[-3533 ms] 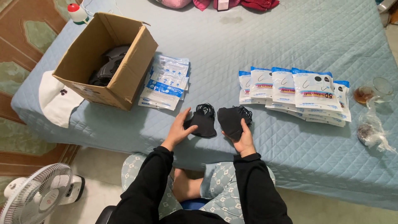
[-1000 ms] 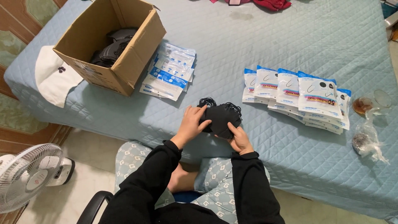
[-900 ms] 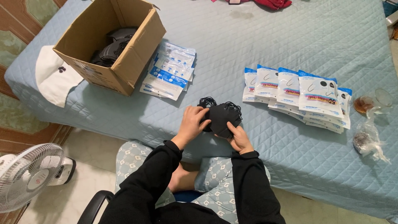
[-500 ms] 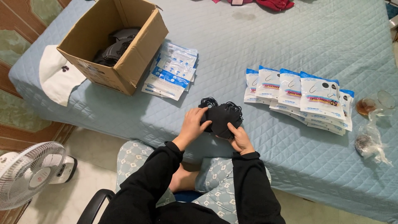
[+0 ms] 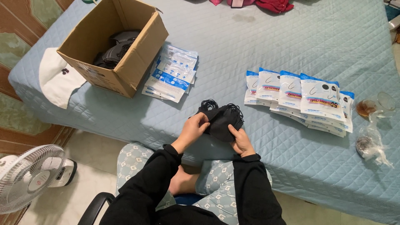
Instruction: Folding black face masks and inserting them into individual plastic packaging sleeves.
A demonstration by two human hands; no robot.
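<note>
A: What are the hands doing?

B: Both are on a small stack of black masks (image 5: 221, 121) lying on the blue quilted cover (image 5: 266, 50), near its front edge. The left hand (image 5: 193, 129) has its fingers curled around the stack's left side, thumb on top. The right hand (image 5: 241, 141) pinches the lower right edge between fingers and thumb.

A: How many masks are there?

B: I cannot tell. They overlap into one dark shape, and the thin ear loops tangle along the top edge.

A: What sits around them?

B: To the right, well apart from the hands, a fanned row of sealed packets (image 5: 302, 98) with blue tops; the lower ones are mostly covered by those above. To the left, a flatter pile of blue and white packets (image 5: 171, 75) lies just beside a cardboard box (image 5: 137, 58). Dark items (image 5: 114, 50) lie inside the box, but its wall hides most of them.

A: Anything cut off?

B: Red and pink cloth (image 5: 273, 5) at the top edge is only partly in view. At the right, a clear bag (image 5: 371, 143) with something dark inside is hard to make out. A white fan (image 5: 29, 177) stands on the floor at lower left, partly cropped. A white cloth (image 5: 58, 79) hangs over the cover's left edge.
</note>
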